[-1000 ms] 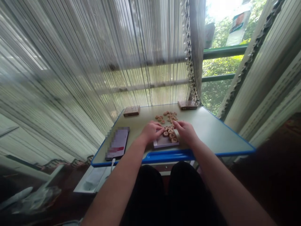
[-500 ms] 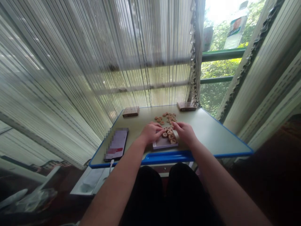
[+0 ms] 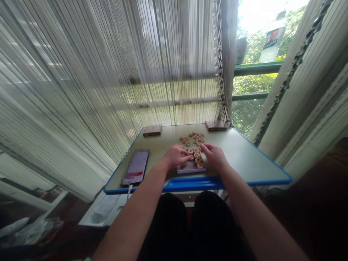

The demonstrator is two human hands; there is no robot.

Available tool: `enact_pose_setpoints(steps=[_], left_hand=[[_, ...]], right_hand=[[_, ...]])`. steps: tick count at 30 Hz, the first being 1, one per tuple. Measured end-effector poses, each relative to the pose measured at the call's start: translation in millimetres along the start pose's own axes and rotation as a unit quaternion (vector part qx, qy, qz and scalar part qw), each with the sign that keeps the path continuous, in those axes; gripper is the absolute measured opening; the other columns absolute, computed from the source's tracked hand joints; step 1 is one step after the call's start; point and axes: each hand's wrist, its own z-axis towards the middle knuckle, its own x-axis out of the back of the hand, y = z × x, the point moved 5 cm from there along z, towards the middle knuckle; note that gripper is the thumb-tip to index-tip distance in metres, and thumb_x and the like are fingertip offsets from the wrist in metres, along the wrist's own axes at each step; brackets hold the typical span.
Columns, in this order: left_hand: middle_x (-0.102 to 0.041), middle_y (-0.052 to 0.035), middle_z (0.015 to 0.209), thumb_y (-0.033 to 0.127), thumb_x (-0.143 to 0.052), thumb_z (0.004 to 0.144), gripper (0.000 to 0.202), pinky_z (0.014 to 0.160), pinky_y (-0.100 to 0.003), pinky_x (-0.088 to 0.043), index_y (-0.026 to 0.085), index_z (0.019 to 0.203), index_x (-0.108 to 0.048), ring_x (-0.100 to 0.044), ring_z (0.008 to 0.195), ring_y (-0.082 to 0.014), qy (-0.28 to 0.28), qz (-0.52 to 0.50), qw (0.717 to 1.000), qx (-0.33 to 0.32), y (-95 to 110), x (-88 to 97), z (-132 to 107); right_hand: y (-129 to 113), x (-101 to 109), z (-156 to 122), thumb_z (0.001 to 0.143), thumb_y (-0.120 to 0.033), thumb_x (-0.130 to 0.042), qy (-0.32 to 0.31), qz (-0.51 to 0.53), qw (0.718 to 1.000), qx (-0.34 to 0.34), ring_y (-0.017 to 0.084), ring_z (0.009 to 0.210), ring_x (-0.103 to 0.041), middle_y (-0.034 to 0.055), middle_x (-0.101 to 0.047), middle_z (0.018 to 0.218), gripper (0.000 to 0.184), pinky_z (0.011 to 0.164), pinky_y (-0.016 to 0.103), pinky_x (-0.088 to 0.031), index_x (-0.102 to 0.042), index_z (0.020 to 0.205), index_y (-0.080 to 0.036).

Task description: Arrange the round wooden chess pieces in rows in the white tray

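A small white tray (image 3: 187,168) lies near the front edge of a blue-rimmed desk (image 3: 250,159). Several round wooden game pieces (image 3: 196,157) sit in the tray. My left hand (image 3: 175,156) rests at the tray's left side, fingers curled, fingertips touching a piece. My right hand (image 3: 214,156) is at the tray's right side, its fingers pinched close to the pieces; what they hold is too small to make out. More loose wooden pieces (image 3: 193,137) lie scattered just beyond the tray.
A phone (image 3: 136,167) with a cable lies at the desk's left front. Two flat wooden boxes (image 3: 152,130) (image 3: 216,125) sit at the back edge. String curtains hang behind the desk, a window with green rails at right.
Both hands stay at the tray, fingers shifting slightly over the pieces. The view has tilted a little, so the desk sits lower in the picture.
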Motion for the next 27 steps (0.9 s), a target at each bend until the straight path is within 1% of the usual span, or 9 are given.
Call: enact_pose_setpoints(steps=[3, 8, 11, 13, 18, 21, 23, 24, 27], left_hand=[[-0.070, -0.0027, 0.082, 0.039, -0.060, 0.074, 0.022, 0.083, -0.030, -0.042, 0.021, 0.072, -0.073, -0.059, 0.080, -0.0162, -0.013, -0.013, 1.000, -0.007, 1.0, -2.1, 0.2], [-0.070, -0.0028, 0.082, 0.039, -0.059, 0.075, 0.023, 0.084, -0.029, -0.042, 0.021, 0.072, -0.073, -0.060, 0.078, -0.0153, -0.017, -0.017, 1.000, -0.018, 3.0, -2.4, -0.4], [-0.070, -0.0027, 0.082, 0.038, -0.058, 0.076, 0.023, 0.082, -0.028, -0.043, 0.021, 0.073, -0.073, -0.060, 0.079, -0.0154, -0.004, -0.020, 1.000, -0.023, 2.0, -1.4, -0.5], [-0.070, -0.0031, 0.081, 0.037, -0.057, 0.077, 0.024, 0.079, -0.028, -0.044, 0.020, 0.075, -0.072, -0.059, 0.079, -0.0157, 0.020, -0.018, 1.000, -0.016, -0.6, 0.3, -0.1], [-0.068, -0.0055, 0.082, 0.032, -0.054, 0.080, 0.022, 0.079, -0.031, -0.044, 0.017, 0.079, -0.070, -0.058, 0.081, -0.0173, 0.128, 0.032, 0.989, 0.061, -14.2, 8.4, -2.0], [-0.068, -0.0057, 0.082, 0.027, -0.053, 0.079, 0.019, 0.079, -0.031, -0.045, 0.017, 0.079, -0.069, -0.058, 0.081, -0.0174, 0.171, 0.045, 0.980, 0.095, -21.4, 12.1, -4.2], [-0.068, -0.0056, 0.083, 0.025, -0.054, 0.077, 0.017, 0.074, -0.029, -0.047, 0.016, 0.081, -0.068, -0.059, 0.076, -0.0164, 0.196, 0.026, 0.971, 0.131, -28.3, 16.4, -4.2], [-0.068, -0.0055, 0.083, 0.025, -0.055, 0.077, 0.017, 0.070, -0.027, -0.048, 0.016, 0.083, -0.068, -0.059, 0.072, -0.0154, 0.205, 0.007, 0.967, 0.152, -32.3, 19.1, -3.3], [-0.069, -0.0056, 0.082, 0.026, -0.056, 0.075, 0.021, 0.058, -0.024, -0.047, 0.016, 0.089, -0.067, -0.057, 0.060, -0.0121, 0.204, -0.058, 0.956, 0.201, -41.6, 28.5, 6.5]], right_hand=[[-1.7, 0.3, -0.6, 0.082, -0.046, -0.040, -0.002, 0.001, 1.000, 0.006, 0.017, 0.067, -0.058, 0.0050, -0.068, 0.067, 0.042, 0.063, 0.026, -0.039, -0.067, 0.068, -0.018], [-2.1, 0.0, -1.1, 0.082, -0.045, -0.040, -0.002, 0.007, 1.000, 0.003, 0.017, 0.067, -0.058, 0.0045, -0.068, 0.069, 0.041, 0.062, 0.025, -0.039, -0.068, 0.069, -0.018], [-1.2, -0.6, -0.6, 0.082, -0.045, -0.040, -0.002, 0.006, 1.000, 0.005, 0.016, 0.067, -0.058, 0.0046, -0.068, 0.069, 0.041, 0.062, 0.025, -0.039, -0.068, 0.069, -0.018], [-0.5, -1.1, 0.0, 0.082, -0.045, -0.040, -0.003, 0.002, 1.000, 0.007, 0.016, 0.066, -0.058, 0.0049, -0.068, 0.068, 0.041, 0.062, 0.025, -0.039, -0.068, 0.069, -0.018], [1.4, -2.7, -0.4, 0.082, -0.045, -0.040, -0.005, -0.007, 1.000, 0.002, 0.017, 0.067, -0.058, 0.0055, -0.067, 0.069, 0.040, 0.062, 0.026, -0.039, -0.067, 0.069, -0.018], [4.5, -0.4, -0.7, 0.080, -0.045, -0.043, 0.020, 0.013, 1.000, -0.017, 0.017, 0.067, -0.059, 0.0044, -0.066, 0.070, 0.035, 0.062, 0.026, -0.040, -0.065, 0.084, -0.018], [5.5, 2.6, 2.3, 0.079, -0.043, -0.045, 0.034, 0.030, 0.999, -0.029, 0.017, 0.064, -0.059, 0.0029, -0.064, 0.068, 0.033, 0.060, 0.026, -0.041, -0.061, 0.093, -0.018], [4.9, 3.6, 5.6, 0.078, -0.041, -0.046, 0.029, 0.037, 0.998, -0.034, 0.016, 0.063, -0.059, 0.0024, -0.064, 0.067, 0.033, 0.059, 0.026, -0.041, -0.061, 0.095, -0.017], [-1.6, 2.9, 23.4, 0.076, -0.037, -0.049, -0.023, 0.061, 0.997, -0.040, 0.013, 0.055, -0.056, 0.0024, -0.064, 0.069, 0.027, 0.052, 0.024, -0.040, -0.062, 0.089, -0.017]])
